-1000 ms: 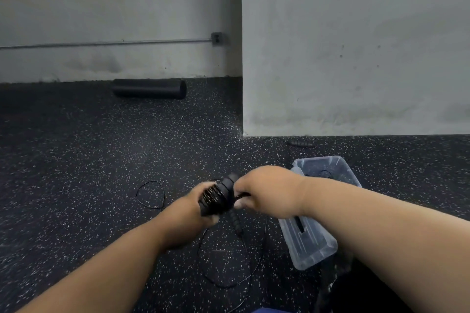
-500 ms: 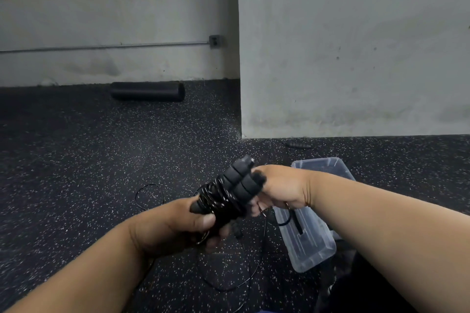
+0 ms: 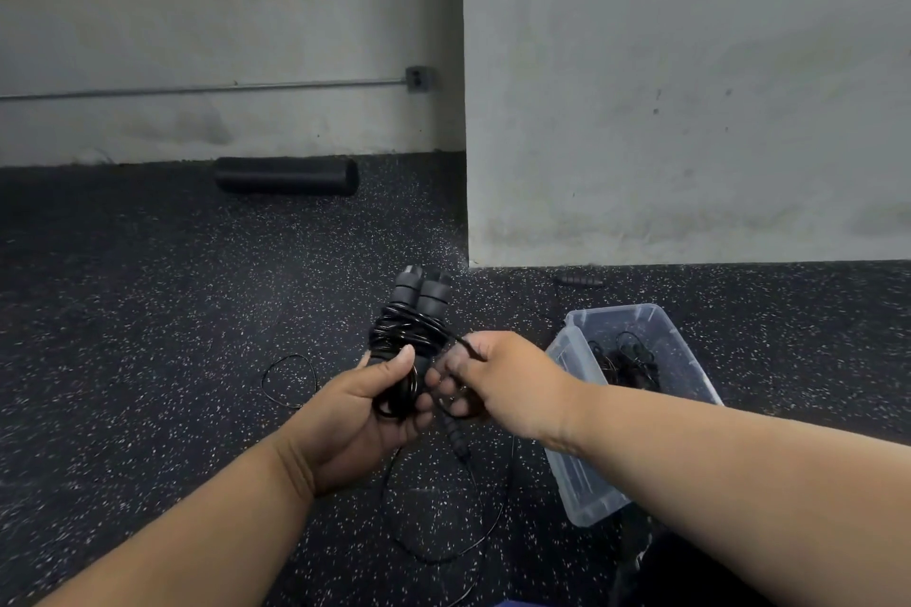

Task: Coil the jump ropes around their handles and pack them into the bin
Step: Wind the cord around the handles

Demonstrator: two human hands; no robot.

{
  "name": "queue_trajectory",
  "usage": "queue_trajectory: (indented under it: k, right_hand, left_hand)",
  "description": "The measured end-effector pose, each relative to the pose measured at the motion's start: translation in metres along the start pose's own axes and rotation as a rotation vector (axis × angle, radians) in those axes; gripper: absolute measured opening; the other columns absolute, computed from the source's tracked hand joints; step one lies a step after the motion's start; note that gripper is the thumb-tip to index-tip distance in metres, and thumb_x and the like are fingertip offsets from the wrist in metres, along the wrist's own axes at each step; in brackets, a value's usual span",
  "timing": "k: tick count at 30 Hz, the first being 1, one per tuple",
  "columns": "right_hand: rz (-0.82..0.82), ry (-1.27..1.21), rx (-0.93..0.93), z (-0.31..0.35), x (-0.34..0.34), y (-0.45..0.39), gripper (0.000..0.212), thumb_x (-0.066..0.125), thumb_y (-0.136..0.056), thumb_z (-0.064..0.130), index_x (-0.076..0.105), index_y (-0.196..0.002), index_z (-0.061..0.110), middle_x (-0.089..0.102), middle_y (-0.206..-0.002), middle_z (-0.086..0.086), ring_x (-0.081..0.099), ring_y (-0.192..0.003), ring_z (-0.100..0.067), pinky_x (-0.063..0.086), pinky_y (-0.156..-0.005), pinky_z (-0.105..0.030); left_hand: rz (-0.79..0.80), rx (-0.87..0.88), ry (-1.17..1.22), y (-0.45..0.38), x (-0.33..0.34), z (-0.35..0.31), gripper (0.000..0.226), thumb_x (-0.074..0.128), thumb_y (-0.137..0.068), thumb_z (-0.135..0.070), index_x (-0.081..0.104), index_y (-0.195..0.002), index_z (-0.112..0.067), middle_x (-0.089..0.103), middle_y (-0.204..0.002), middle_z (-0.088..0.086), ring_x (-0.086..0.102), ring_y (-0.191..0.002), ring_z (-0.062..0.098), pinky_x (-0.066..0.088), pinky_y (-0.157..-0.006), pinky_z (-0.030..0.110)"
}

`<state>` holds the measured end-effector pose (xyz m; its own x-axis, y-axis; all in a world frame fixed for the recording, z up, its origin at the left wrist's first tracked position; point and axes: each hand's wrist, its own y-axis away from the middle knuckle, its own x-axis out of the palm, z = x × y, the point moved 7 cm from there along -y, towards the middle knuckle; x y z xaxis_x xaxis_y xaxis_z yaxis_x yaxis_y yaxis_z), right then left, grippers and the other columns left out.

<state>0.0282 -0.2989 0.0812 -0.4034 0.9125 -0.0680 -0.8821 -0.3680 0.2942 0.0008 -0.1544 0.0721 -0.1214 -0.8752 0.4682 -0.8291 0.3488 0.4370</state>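
My left hand (image 3: 367, 414) grips the lower end of a black jump rope (image 3: 411, 325), its two handles held side by side and upright with cord wound round their middle. My right hand (image 3: 498, 380) pinches the free end of that cord just right of the handles. To the right on the floor stands a clear plastic bin (image 3: 581, 473) with a black coiled rope (image 3: 628, 367) inside. Another rope (image 3: 456, 498) lies loose on the floor below my hands, one handle showing under my right hand.
A loop of black cord (image 3: 288, 380) lies on the speckled rubber floor to the left. A black foam roller (image 3: 288, 175) rests against the far wall. A single black handle (image 3: 579, 281) lies by the grey wall corner (image 3: 466, 212).
The handles have swung from lying tilted to standing upright. My right hand has dropped from the handle tops to the cord at the side. The view has shifted slightly.
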Motion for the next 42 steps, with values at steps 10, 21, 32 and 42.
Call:
queue_trajectory:
  k: [10, 21, 32, 42]
  right_hand:
    - [-0.169, 0.500, -0.129, 0.018, 0.000, 0.010, 0.032, 0.061, -0.103, 0.040, 0.059, -0.083, 0.015, 0.062, -0.070, 0.002, 0.052, -0.058, -0.012, 0.047, -0.055, -0.035]
    - [-0.101, 0.125, -0.113, 0.013, 0.007, 0.010, 0.017, 0.079, -0.091, 0.021, 0.069, -0.089, 0.007, 0.059, -0.066, 0.002, 0.051, -0.063, -0.014, 0.042, -0.062, -0.034]
    - [-0.232, 0.479, -0.143, 0.013, 0.003, 0.012, 0.014, 0.069, -0.085, 0.020, 0.057, -0.077, 0.020, 0.065, -0.068, 0.005, 0.060, -0.062, -0.014, 0.053, -0.062, -0.035]
    - [-0.190, 0.678, -0.154, 0.022, 0.007, 0.009, 0.023, 0.062, -0.087, 0.020, 0.047, -0.070, 0.023, 0.056, -0.066, 0.006, 0.048, -0.059, -0.011, 0.038, -0.051, -0.024]
  left_hand:
    - [-0.180, 0.184, -0.041, -0.004, -0.004, -0.001, 0.054, 0.073, -0.085, -0.024, 0.050, -0.135, -0.020, 0.076, -0.103, 0.008, 0.071, -0.081, 0.018, 0.056, -0.076, 0.036]
    - [-0.199, 0.301, 0.019, -0.002, 0.005, -0.002, 0.064, 0.069, -0.088, -0.019, 0.043, -0.147, -0.019, 0.071, -0.129, 0.021, 0.072, -0.116, 0.033, 0.063, -0.087, 0.037]
    - [-0.392, 0.310, -0.314, 0.001, -0.007, 0.003, 0.079, 0.096, -0.065, -0.055, 0.048, -0.127, -0.053, 0.063, -0.138, 0.007, 0.065, -0.124, 0.026, 0.055, -0.105, 0.047]
    - [-0.538, 0.414, -0.497, 0.010, -0.009, -0.007, 0.099, 0.087, -0.084, -0.014, 0.014, -0.145, -0.045, 0.055, -0.128, -0.003, 0.064, -0.106, 0.012, 0.058, -0.085, 0.030]
